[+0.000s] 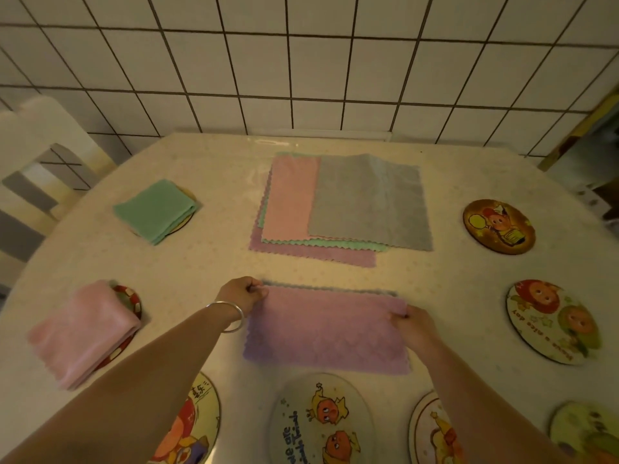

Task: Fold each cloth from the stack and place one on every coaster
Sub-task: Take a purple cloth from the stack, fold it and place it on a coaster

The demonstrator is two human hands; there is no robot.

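Note:
A purple cloth lies folded in half on the table in front of me. My left hand pinches its far left corner; my right hand pinches its far right corner. Behind it lies the stack of flat cloths, grey and pink on top, green and purple beneath. A folded green cloth covers a coaster at the far left. A folded pink cloth rests on another coaster at the near left.
Bare picture coasters lie at the right, along the near edge and at the near right corner. A white chair stands at the left. A tiled wall rises behind the table.

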